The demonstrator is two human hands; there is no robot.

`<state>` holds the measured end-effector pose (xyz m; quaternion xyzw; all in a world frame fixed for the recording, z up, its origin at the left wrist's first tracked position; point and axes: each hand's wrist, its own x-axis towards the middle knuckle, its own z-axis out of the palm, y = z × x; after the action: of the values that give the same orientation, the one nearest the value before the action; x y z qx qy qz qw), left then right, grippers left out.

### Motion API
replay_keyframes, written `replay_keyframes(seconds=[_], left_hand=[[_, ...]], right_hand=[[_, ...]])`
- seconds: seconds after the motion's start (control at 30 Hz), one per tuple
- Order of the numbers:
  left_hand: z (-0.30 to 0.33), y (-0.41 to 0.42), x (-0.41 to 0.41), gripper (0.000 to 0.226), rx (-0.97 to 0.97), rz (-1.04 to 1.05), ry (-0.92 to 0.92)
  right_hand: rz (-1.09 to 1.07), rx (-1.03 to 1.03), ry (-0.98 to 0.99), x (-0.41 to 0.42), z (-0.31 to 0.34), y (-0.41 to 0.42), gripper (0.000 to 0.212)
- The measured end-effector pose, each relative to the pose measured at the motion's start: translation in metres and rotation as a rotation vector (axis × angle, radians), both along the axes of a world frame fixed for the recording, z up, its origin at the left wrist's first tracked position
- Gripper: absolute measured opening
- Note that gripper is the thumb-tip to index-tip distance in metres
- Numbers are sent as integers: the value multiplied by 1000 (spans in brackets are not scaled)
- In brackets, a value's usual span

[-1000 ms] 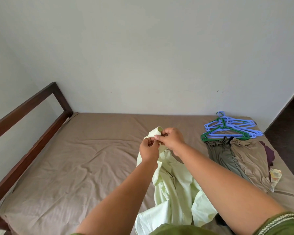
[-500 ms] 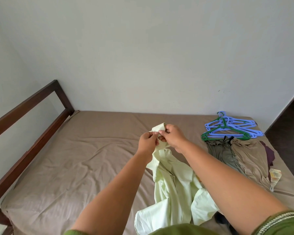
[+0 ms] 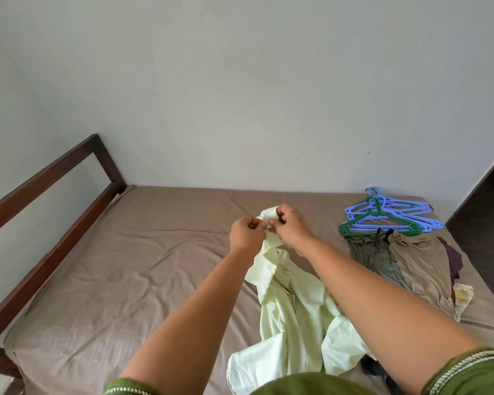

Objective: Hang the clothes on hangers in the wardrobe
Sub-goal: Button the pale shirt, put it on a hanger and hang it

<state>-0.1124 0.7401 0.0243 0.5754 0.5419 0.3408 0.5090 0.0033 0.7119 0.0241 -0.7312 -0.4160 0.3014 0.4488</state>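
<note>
Both hands are up over the middle of the bed [image 3: 103, 269]. The left hand [image 3: 247, 232] and the right hand [image 3: 293, 225] each pinch the top edge of a pale green shirt [image 3: 288, 303], close together, fingers curled on the cloth. The rest of the shirt hangs down and bunches on the bed near its front edge.

The step looks like finding the collar and opening the shirt out. To do it well, the hands should slide apart along the top edge, so the cloth goes flat and the shoulders show. A small shake would help the folds drop.

The hangers [image 3: 388, 216], blue ones and a green one, lie in the far right corner of the bed. More clothes [image 3: 394, 258] lie just in front of them. The wardrobe is not in view.
</note>
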Motion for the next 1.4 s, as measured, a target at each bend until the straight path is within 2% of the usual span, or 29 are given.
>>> replay_keyframes(seconds=[0.07,0.1,0.2,0.23,0.27,0.3,0.33,0.37,0.4,0.43,0.5,0.53,0.63,0.7,0.77,0.87,0.9,0.97,1.0,1.1,1.17,1.23,1.3,1.4], left_hand=[[2,2,-1,11,-54,16,-67],[2,2,-2,14,-116,16,-146],[0,3,-8,16,-362,-24,-558],[0,3,-9,16,-422,-39,-676],[-2,3,-10,16,-462,-49,-750],[-3,3,-11,16,-492,-57,-800],[-3,3,-12,16,-512,-64,-816],[-3,2,-11,15,-524,-62,-808],[-4,2,-10,13,-522,-54,-772],[-4,1,-8,12,-507,-43,-717],[-6,1,-4,17,-444,-24,-581],[-7,2,-2,16,-406,-20,-521],[-7,2,2,13,-344,-42,-415],[-6,0,4,16,-396,-21,-462],[-4,0,7,16,-514,9,-562],[-5,3,13,43,-613,-42,-613],[-6,3,15,40,-599,-47,-608],[-7,4,21,17,-571,25,-585],[-9,4,23,10,-561,94,-547],[-31,6,28,16,-543,299,-445],[-56,9,31,12,-488,355,-230],[-80,11,32,42,-472,380,71],[-94,8,39,58,-517,315,311],[-101,-6,67,68,-370,-63,646]], right_hand=[[-21,-5,35,-1,0,2,14],[-45,-12,-3,0,1,3,17],[-140,-58,-237,7,7,0,53],[-135,-90,-212,10,9,-2,67],[-103,-114,-90,12,11,-4,76],[-59,-121,83,13,12,-4,75],[-8,-119,228,12,13,-4,63],[23,-114,257,10,12,-4,43],[20,-108,169,7,12,-4,26],[-2,-96,38,5,12,-3,18],[-41,-100,-161,2,10,-3,17],[-45,-100,-196,2,9,-3,17],[-41,-64,-149,4,7,-2,18],[-17,-53,-128,8,9,-3,20],[17,-62,-248,11,10,-5,20],[97,-10,-428,7,3,-13,23],[146,3,-421,5,-2,-16,26],[236,-3,-411,2,-9,-22,35],[259,-11,-417,2,-13,-24,39],[228,-1,-407,14,-28,-29,35],[177,-48,-402,30,-41,-36,29],[133,-112,-396,51,-55,-45,25],[80,-182,-381,74,-69,-56,23],[-29,-241,-333,110,-90,-67,22]])
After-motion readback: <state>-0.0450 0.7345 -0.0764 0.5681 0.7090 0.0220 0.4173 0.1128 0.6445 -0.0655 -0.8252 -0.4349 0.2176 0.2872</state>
